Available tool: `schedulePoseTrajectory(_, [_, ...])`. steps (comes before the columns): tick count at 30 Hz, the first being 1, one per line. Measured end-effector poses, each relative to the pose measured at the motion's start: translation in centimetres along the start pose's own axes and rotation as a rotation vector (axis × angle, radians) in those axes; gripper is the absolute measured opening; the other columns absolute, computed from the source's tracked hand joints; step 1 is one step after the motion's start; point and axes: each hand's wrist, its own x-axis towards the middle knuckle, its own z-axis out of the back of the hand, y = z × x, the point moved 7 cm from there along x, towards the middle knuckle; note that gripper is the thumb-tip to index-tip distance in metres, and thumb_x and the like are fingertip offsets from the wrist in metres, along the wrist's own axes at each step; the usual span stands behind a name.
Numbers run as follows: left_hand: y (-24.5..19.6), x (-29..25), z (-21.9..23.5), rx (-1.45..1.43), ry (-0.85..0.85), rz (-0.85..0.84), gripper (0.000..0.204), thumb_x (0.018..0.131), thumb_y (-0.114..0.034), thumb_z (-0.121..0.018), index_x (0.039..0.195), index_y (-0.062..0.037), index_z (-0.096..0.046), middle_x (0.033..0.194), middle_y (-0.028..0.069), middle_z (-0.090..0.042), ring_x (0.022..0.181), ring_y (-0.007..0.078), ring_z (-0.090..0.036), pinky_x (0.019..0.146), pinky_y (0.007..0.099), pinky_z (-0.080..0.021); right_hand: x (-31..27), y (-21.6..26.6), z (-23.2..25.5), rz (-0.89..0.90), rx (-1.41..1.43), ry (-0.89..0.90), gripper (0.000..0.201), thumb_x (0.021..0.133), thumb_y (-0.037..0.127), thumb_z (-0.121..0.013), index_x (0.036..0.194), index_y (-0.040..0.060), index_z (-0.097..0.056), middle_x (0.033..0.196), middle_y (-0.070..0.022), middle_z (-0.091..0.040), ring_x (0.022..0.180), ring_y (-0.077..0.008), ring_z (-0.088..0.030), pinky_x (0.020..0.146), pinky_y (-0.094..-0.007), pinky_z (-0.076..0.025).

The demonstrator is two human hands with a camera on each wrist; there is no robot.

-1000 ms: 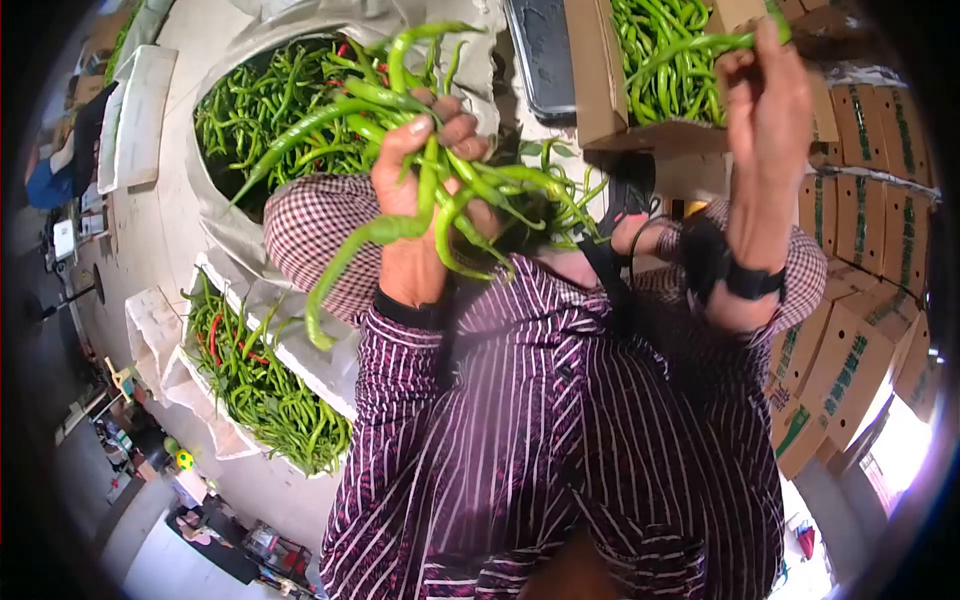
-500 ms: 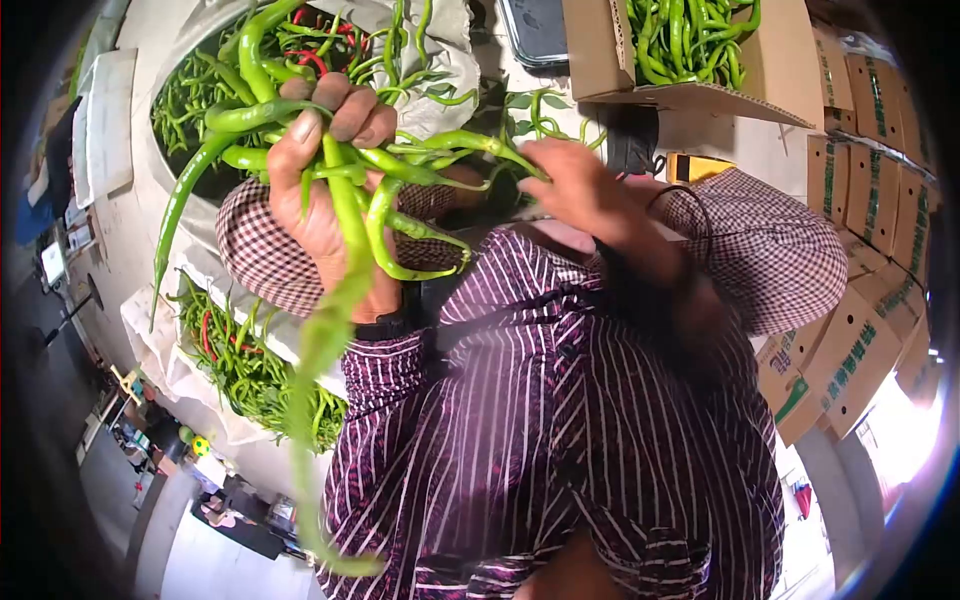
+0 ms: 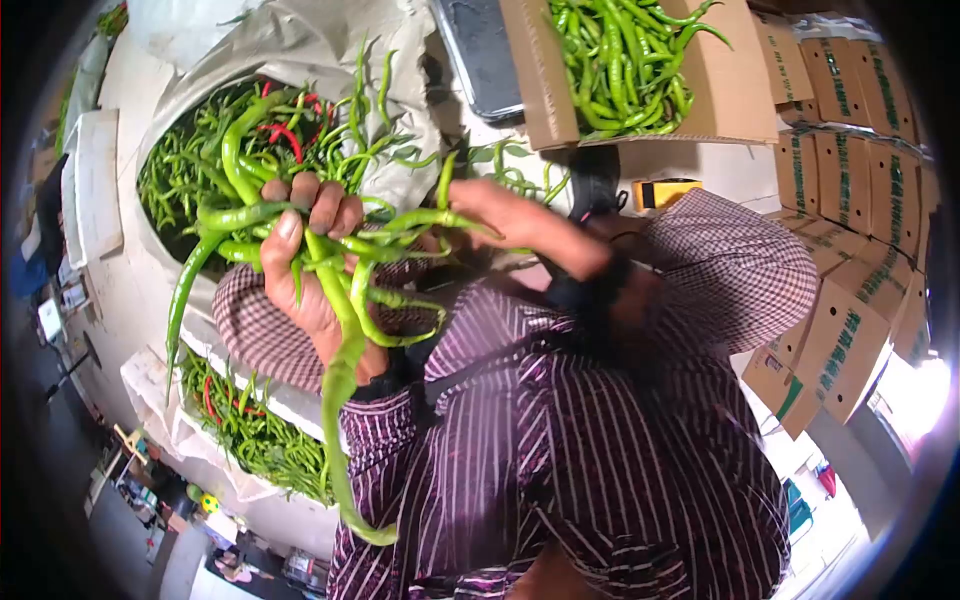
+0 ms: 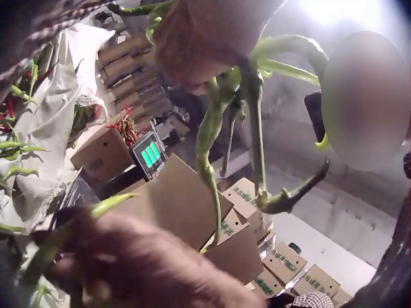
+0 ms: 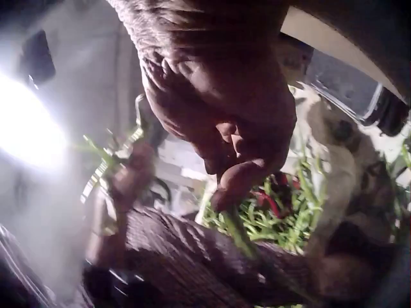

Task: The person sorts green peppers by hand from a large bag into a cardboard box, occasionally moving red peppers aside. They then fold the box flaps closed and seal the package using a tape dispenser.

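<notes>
In the head view the left hand (image 3: 312,285) grips a bunch of long green peppers (image 3: 342,375), their ends sticking out on both sides of the fist. Right of it, the right hand (image 3: 510,222) pinches a green pepper (image 3: 447,182) near the bunch's right side. The right wrist view shows the right hand (image 5: 225,96) with thumb and fingers closed on a green pepper (image 5: 239,232). The left wrist view has peppers (image 4: 209,131) hanging below the left hand (image 4: 205,38), and the right hand (image 4: 148,256) blurred in the foreground with a pepper tip (image 4: 114,204) beside it.
An open sack (image 3: 165,235) of green and red peppers lies at upper left, a white crate (image 3: 290,400) of peppers below it. A carton (image 3: 735,85) of green peppers stands at upper right beside a dark tray (image 3: 480,60). Stacked cartons (image 3: 850,340) line the right.
The right hand has come down from beside the carton to the bunch, where it now pinches a pepper. The left hand has shifted left and lower, still gripping its peppers.
</notes>
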Motion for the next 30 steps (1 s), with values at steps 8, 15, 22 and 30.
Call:
schedulePoseTrajectory(8, [-0.9,-0.4,0.1,-0.037,0.066,0.002,0.026,0.08,-0.002,-0.057,0.104,-0.0078,-0.049,0.082,0.0005,-0.042,0.069,0.0105,-0.038,0.063,0.0243,-0.037,-9.7,13.7,-1.4,0.184,-0.165,-0.176,0.037,0.095,0.022,-0.053,0.124,-0.001,-0.056,0.097,-0.0064,-0.065,0.071,-0.0082,-0.058,0.062,-0.0201,-0.046])
schedulePoseTrajectory(15, [-0.2,-0.6,-0.3,0.007,0.047,0.021,0.026,0.08,0.003,-0.055,0.105,-0.003,-0.05,0.084,0.0022,-0.041,0.068,0.0102,-0.039,0.062,0.024,-0.038,-12.1,19.8,-0.9,0.34,-0.21,-0.39,0.024,0.091,0.018,-0.064,0.104,-0.0031,-0.064,0.087,-0.0046,-0.067,0.062,-0.0024,-0.055,0.053,-0.0146,-0.044])
schedulePoseTrajectory(22, [0.4,-0.5,-0.4,0.048,-0.004,0.03,0.026,0.081,0.001,-0.056,0.106,-0.0024,-0.052,0.081,0.0021,-0.042,0.067,0.0099,-0.039,0.059,0.0234,-0.038,-12.6,19.5,-1.5,0.259,-0.21,-0.381,0.021,0.091,0.019,-0.063,0.1,0.0005,-0.064,0.066,-0.0022,-0.06,0.055,-0.005,-0.054,0.049,-0.016,-0.043])
schedulePoseTrajectory(30, [0.6,-0.5,-0.4,0.12,-0.001,0.035,0.027,0.08,-0.002,-0.058,0.106,-0.0034,-0.052,0.079,0.0005,-0.041,0.065,0.0095,-0.038,0.058,0.0224,-0.035,-12.5,17.3,-1.9,0.15,-0.273,-0.298,0.029,0.091,0.028,-0.063,0.098,-0.0011,-0.063,0.075,-0.0054,-0.064,0.063,-0.0104,-0.062,0.053,-0.0238,-0.049])
